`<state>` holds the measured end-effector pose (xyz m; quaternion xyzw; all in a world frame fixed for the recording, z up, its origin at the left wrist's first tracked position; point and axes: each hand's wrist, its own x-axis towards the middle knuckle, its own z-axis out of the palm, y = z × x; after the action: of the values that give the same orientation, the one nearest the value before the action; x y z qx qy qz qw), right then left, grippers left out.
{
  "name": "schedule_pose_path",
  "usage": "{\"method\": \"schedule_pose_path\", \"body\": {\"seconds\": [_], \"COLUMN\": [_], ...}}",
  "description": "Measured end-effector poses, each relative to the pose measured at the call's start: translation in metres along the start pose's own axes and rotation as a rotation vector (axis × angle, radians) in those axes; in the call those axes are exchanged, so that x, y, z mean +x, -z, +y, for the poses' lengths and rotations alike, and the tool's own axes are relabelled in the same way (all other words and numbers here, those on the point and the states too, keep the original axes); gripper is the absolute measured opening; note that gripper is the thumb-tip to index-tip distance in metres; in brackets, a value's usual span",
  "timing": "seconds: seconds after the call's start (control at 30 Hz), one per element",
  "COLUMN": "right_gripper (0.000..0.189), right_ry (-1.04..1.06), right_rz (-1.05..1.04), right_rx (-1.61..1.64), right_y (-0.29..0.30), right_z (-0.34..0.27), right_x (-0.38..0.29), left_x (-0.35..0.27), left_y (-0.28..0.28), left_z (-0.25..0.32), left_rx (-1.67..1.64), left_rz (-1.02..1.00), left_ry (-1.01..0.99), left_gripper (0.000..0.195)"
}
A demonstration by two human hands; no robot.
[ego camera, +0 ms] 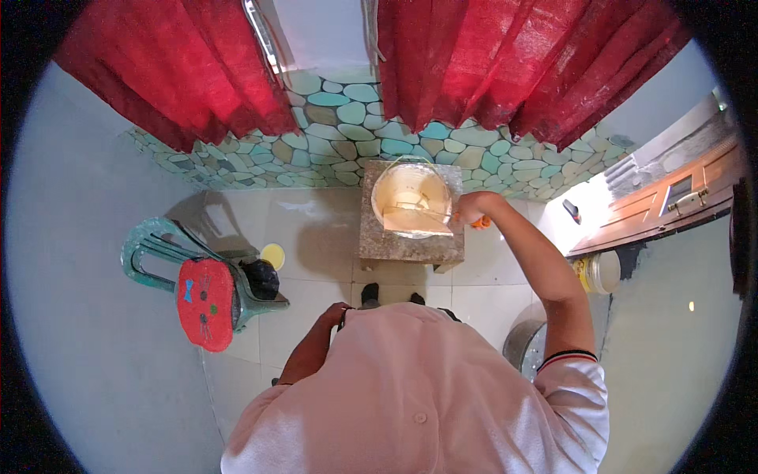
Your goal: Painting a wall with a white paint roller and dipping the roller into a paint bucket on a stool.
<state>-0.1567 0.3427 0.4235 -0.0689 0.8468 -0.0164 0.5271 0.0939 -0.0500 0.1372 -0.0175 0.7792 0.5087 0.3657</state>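
Observation:
A round bucket (413, 186) with a pale inside and a thin raised handle stands on a small square table (408, 252). My right hand (475, 207), at the bucket's right side, is closed on the orange handle of a flat, wide-bladed tool (416, 220), maybe a scraper or trowel. Its blade lies across the near part of the bucket's opening. What fills the bucket's bottom looks cream-coloured, but glare blurs it. My left hand (337, 312) rests by my left hip, partly hidden by my shirt, so its fingers do not show clearly.
A green plastic chair (145, 255) with a red cat-face cushion (205, 305) stands at the left, near a yellow lid (272, 256). Behind the table are a stone-patterned wall (355, 130) and red curtains (485, 59). A container (605, 272) and a wooden door (645, 204) are at the right.

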Motion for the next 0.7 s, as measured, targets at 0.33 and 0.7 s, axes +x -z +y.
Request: {"method": "schedule_pose_path", "body": {"seconds": [0.33, 0.7], "right_gripper": [0.023, 0.039], "right_ry": [-0.031, -0.055], "right_rz": [0.025, 0.029], "right_rx": [0.022, -0.101], "right_y": [0.012, 0.013], "right_z": [-0.013, -0.023], "right_x": [-0.127, -0.248], "left_x": [0.001, 0.04], "left_y": [0.008, 0.008], "left_z": [0.009, -0.018], "left_rx": [0.357, -0.152], "left_rz": [0.011, -0.116], "left_ry": [-0.213, 0.241], "left_gripper": [0.031, 0.027]}}
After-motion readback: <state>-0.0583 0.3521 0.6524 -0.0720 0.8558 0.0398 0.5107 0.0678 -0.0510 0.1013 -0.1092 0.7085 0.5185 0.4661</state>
